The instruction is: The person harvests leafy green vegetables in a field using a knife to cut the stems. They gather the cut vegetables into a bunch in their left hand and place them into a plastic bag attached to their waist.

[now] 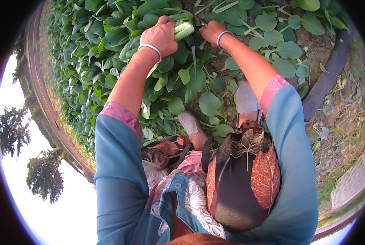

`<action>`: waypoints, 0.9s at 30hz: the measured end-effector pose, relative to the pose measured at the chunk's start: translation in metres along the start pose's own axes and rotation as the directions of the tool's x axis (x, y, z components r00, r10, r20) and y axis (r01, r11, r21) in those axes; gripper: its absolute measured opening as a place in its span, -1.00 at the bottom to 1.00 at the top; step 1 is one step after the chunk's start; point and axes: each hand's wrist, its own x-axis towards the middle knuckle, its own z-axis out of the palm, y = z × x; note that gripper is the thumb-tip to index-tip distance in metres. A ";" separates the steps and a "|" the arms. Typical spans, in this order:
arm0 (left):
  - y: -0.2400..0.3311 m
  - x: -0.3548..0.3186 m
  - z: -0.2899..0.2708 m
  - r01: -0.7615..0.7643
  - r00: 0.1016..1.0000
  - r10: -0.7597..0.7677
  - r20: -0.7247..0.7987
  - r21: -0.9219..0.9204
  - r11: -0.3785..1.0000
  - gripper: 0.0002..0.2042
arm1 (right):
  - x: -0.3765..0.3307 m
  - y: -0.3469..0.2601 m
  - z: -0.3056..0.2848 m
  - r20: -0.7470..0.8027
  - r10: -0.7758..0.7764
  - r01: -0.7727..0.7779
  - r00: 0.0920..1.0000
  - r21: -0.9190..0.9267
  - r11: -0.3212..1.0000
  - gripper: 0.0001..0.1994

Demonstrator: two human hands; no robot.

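My left hand (161, 37) is closed around a bok choy (184, 31), whose pale, thick base points right toward my other hand. Its leaves trail up and behind my fingers. A little to the right, my right hand (213, 33) is closed, its fingers pinched together. A small shiny tip (203, 25) shows at those fingers, too little of it to name. Each wrist wears a silver bangle. Growing bok choy plants (88, 61) crowd densely on the left, right up to my left forearm.
Loose bok choy leaves (286, 50) lie on the soil at upper right. A dark curved strip (327, 77) crosses the ground beyond them. My shoes (246, 98) stand among leaves below my hands. A pale slatted crate (353, 175) sits at lower right.
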 end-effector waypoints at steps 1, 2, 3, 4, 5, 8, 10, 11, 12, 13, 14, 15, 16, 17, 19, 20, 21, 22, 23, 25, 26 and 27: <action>0.001 0.000 -0.001 0.012 1.000 -0.012 0.003 -0.001 1.000 -0.50 | -0.008 -0.008 -0.006 0.021 0.043 -0.044 0.999 0.022 0.999 -0.65; 0.003 -0.001 0.000 0.024 1.000 -0.024 0.006 -0.002 1.000 -0.49 | -0.007 -0.008 0.001 0.028 0.042 -0.043 0.999 0.027 0.999 -0.65; 0.001 -0.001 0.001 0.037 0.999 -0.037 0.004 -0.009 0.999 -0.49 | -0.005 -0.012 0.002 0.024 0.036 -0.037 0.999 0.028 0.999 -0.65; 0.000 -0.001 0.003 0.025 1.000 -0.025 -0.004 -0.011 1.000 -0.49 | -0.004 -0.013 0.000 0.019 0.031 -0.031 0.999 0.029 0.999 -0.65; 0.001 -0.001 0.004 0.012 1.000 -0.012 -0.012 -0.014 1.000 -0.49 | -0.005 -0.012 -0.003 0.050 0.053 -0.056 0.997 0.066 0.996 -0.65; 0.004 -0.005 0.002 0.013 1.000 -0.012 -0.007 0.003 1.000 -0.47 | -0.005 0.006 0.000 0.052 0.022 -0.027 0.998 0.102 0.994 -0.66; 0.009 -0.007 0.005 0.026 1.000 -0.026 -0.013 0.027 0.999 -0.47 | 0.001 0.004 0.002 0.042 0.040 -0.044 0.998 0.097 0.994 -0.65; 0.013 -0.008 0.007 0.013 1.000 -0.013 -0.018 0.016 1.000 -0.50 | 0.005 0.002 0.002 0.046 0.055 -0.059 0.997 0.092 0.994 -0.65; 0.013 -0.010 0.006 0.008 1.000 -0.008 -0.029 0.013 1.000 -0.52 | 0.008 -0.006 0.000 0.052 0.057 -0.061 0.997 0.089 0.994 -0.64; 0.011 -0.011 0.006 0.003 0.999 -0.003 -0.041 0.009 1.000 -0.55 | 0.003 -0.004 -0.002 0.048 0.065 -0.072 0.997 0.175 0.982 -0.68; 0.009 -0.013 0.006 0.002 0.999 -0.003 -0.050 -0.006 1.000 -0.55 | -0.001 -0.004 -0.003 0.070 0.081 -0.093 0.994 0.185 0.978 -0.70; 0.008 -0.015 0.009 0.002 0.998 -0.003 -0.058 -0.027 1.000 -0.55 | -0.006 -0.003 -0.005 0.093 0.101 -0.117 0.991 0.190 0.975 -0.71; 0.007 -0.017 0.012 0.001 0.998 -0.004 -0.066 -0.048 0.999 -0.55 | -0.010 -0.005 -0.007 0.116 0.121 -0.142 0.986 0.194 0.971 -0.73; 0.002 -0.016 0.014 -0.005 0.994 -0.001 -0.106 -0.062 0.998 -0.54 | -0.010 -0.010 -0.010 0.125 0.126 -0.150 0.984 0.203 0.968 -0.74; 0.005 -0.017 0.017 0.003 0.995 -0.011 -0.101 -0.080 0.997 -0.53 | -0.005 -0.007 -0.010 0.157 0.147 -0.177 0.977 0.202 0.963 -0.72; 0.007 -0.018 0.018 0.006 0.995 -0.015 -0.098 -0.090 0.996 -0.53 | -0.004 -0.004 -0.010 0.173 0.157 -0.191 0.972 0.201 0.961 -0.71; 0.007 -0.021 0.016 0.035 0.995 -0.042 -0.086 -0.085 0.996 -0.51 | -0.008 -0.005 -0.006 0.115 0.127 -0.151 0.985 0.235 0.960 -0.70; 0.006 -0.019 0.016 0.027 0.994 -0.037 -0.100 -0.097 0.995 -0.51 | -0.006 0.002 -0.001 0.117 0.110 -0.140 0.987 0.289 0.947 -0.68; 0.003 -0.016 0.017 0.019 0.993 -0.032 -0.114 -0.110 0.994 -0.50 | -0.002 0.010 0.000 0.096 0.094 -0.120 0.991 0.320 0.940 -0.65; -0.001 -0.015 0.018 0.045 0.995 -0.057 -0.084 -0.147 0.988 -0.40 | -0.005 0.015 0.006 0.075 0.068 -0.089 0.995 0.336 0.938 -0.61; -0.003 -0.016 0.020 0.047 0.995 -0.060 -0.084 -0.148 0.988 -0.40 | -0.006 0.017 0.008 0.063 0.056 -0.073 0.996 0.320 0.945 -0.60; -0.003 -0.015 0.021 0.043 0.994 -0.057 -0.090 -0.153 0.987 -0.40 | -0.005 0.017 0.007 0.044 0.043 -0.055 0.998 0.301 0.952 -0.58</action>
